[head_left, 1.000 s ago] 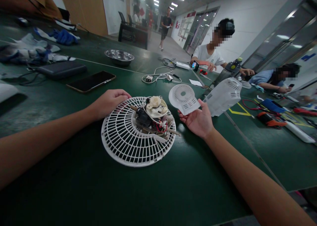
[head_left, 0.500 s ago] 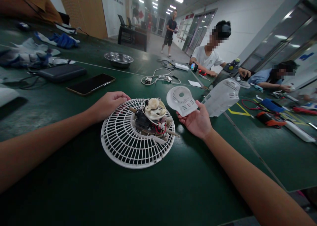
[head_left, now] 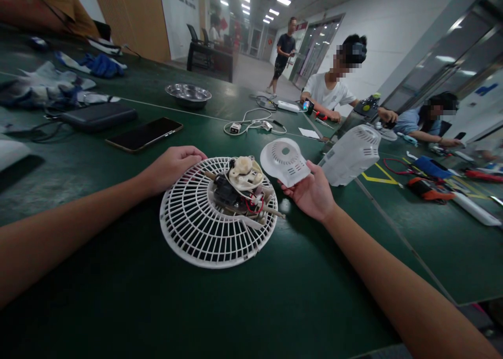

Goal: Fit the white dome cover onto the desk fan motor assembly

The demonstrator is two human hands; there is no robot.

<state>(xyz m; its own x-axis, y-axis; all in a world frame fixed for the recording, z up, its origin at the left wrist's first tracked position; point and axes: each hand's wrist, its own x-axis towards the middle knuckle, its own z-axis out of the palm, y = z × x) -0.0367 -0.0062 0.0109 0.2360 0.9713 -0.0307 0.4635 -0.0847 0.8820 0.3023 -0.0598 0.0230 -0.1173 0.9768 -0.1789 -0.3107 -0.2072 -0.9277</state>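
Observation:
On the green table lies a round white fan grille [head_left: 196,233], with an exposed fan motor [head_left: 231,194] and its red and white wires on top. My left hand [head_left: 175,167] grips the far left rim of the grille, its fingertips partly hidden behind the edge. In my right hand [head_left: 312,194] is a white vented motor cover [head_left: 285,160], held by its lower right edge just above the table, beside the motor. Behind that hand stands a white plastic housing [head_left: 351,154] with slots.
A phone [head_left: 145,133], a black case [head_left: 98,117] and a metal bowl [head_left: 188,94] sit beyond my left hand. A coiled white cable [head_left: 251,126] lies farther back. Tools [head_left: 430,188] are at the right. Co-workers sit across the table.
My right hand has shifted the motor cover slightly left and turned it a little. My left hand and the grille stay in place. A person in the background has walked to the right.

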